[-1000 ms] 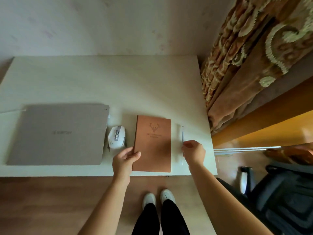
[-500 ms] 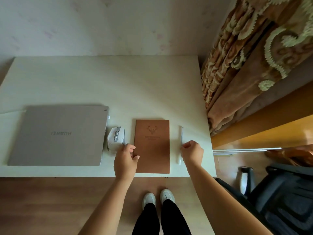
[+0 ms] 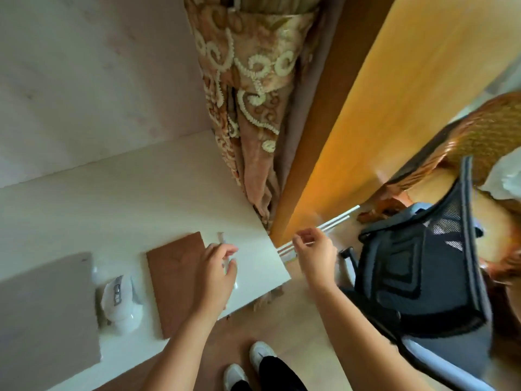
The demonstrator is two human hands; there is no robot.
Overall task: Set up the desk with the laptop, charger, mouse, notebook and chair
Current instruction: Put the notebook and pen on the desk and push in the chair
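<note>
On the white desk (image 3: 112, 198) a closed grey laptop (image 3: 45, 314) lies at the left, a white mouse (image 3: 119, 303) beside it, then a brown notebook (image 3: 176, 277). A white pen (image 3: 221, 238) lies right of the notebook, mostly hidden by my left hand (image 3: 218, 270), which hovers over it with fingers apart and empty. My right hand (image 3: 314, 253) is off the desk's right edge in the air, fingers loosely curled, holding nothing. A dark mesh office chair (image 3: 417, 275) stands on the floor right of the desk.
A patterned brown curtain (image 3: 248, 94) hangs at the desk's right rear corner beside an orange-yellow wooden panel (image 3: 366, 114). White rails (image 3: 324, 225) lie on the floor near the chair. My white shoes (image 3: 253, 362) stand on the wooden floor below the desk edge.
The view has swung to the right toward the chair. My right hand left the pen and moved off the desk's right edge; my left hand moved from the notebook's left side to over the pen.
</note>
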